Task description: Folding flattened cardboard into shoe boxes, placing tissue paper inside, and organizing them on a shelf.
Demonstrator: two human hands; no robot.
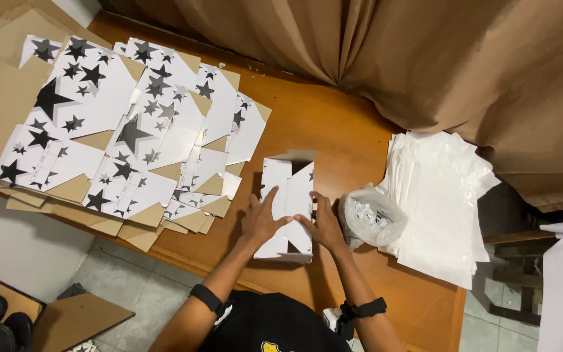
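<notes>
An orange-brown wooden tabletop [333, 130] carries everything. A white folded carton with black star prints [288, 208] stands on it between the left grip [260, 218] and the right grip [326, 225], both of which lie flat against its sides. Well to the left of the left grip, a fanned pile of flat star-printed carton blanks [125, 130] lies across the tabletop, its lower edge hanging past the front rim. Just beside the right grip, on its right, sits a clear plastic bag of small silvery pieces [373, 217]. Touching that bag on its far side, a stack of white sheets [438, 195] lies on the tabletop's right end.
</notes>
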